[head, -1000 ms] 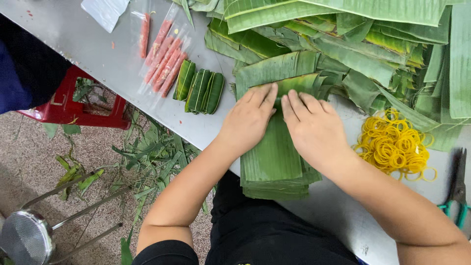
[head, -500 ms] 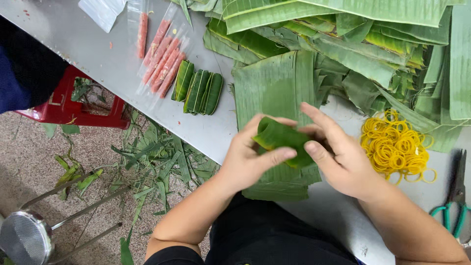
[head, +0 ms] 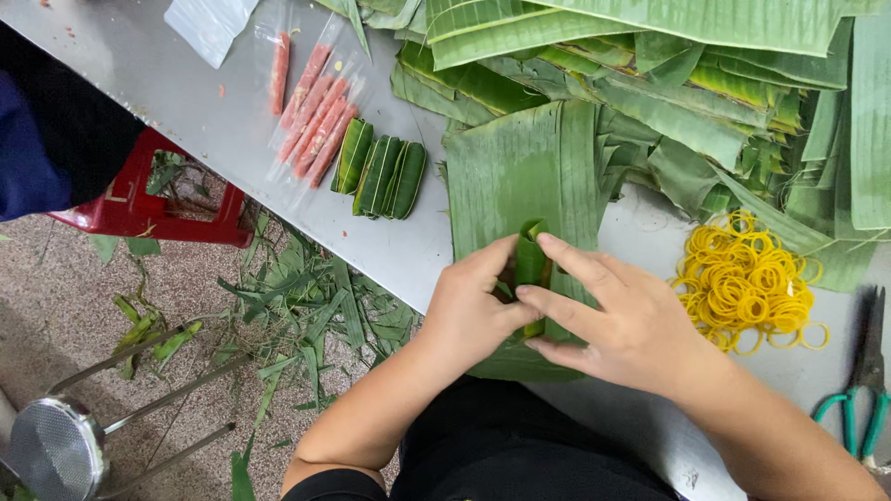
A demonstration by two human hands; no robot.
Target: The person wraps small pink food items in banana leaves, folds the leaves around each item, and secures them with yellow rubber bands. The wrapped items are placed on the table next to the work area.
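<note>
At the near edge of the grey table (head: 186, 102), your left hand (head: 469, 311) and right hand (head: 617, 320) close around a small banana-leaf roll (head: 532, 264), fingers curled and pinching it from both sides. The roll stands on end over the stack of flat banana leaves (head: 520, 172) that lies in front of you. Three finished leaf-wrapped rolls (head: 380, 172) lie side by side to the left, next to pink sausage sticks in clear plastic sleeves (head: 311, 111). A heap of yellow rubber bands (head: 747, 283) sits just right of your right hand, with green-handled scissors (head: 863, 390) beyond it.
</note>
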